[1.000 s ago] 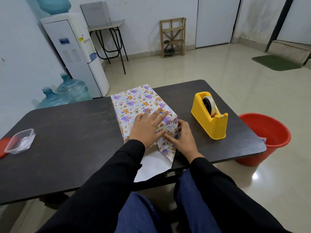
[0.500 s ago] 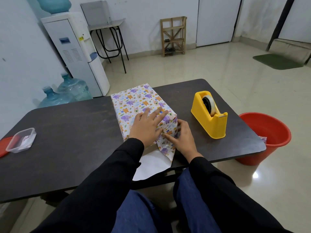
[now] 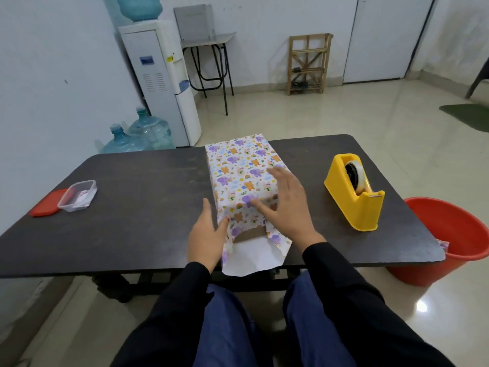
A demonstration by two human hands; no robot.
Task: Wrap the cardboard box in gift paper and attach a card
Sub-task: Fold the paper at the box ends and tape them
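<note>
The box in animal-print gift paper (image 3: 242, 168) lies lengthwise on the dark table (image 3: 148, 197). Its near end is unsealed: brown cardboard (image 3: 248, 235) shows under the folded-down top flap, and the paper's white underside (image 3: 251, 258) juts over the table's front edge. My left hand (image 3: 206, 234) presses straight fingers against the left side flap at the near end. Flat on the top of the box near that end rests my right hand (image 3: 288, 205), fingers spread. I see no card that I can make out.
A yellow tape dispenser (image 3: 354, 192) stands to the right of the box. A clear plastic container (image 3: 78, 196) and its red lid (image 3: 43, 207) sit at the table's left. A red bucket (image 3: 449, 239) stands on the floor by the right corner.
My left hand left the top of the box and went to the left side flap. My right hand left the right side flap and moved onto the top.
</note>
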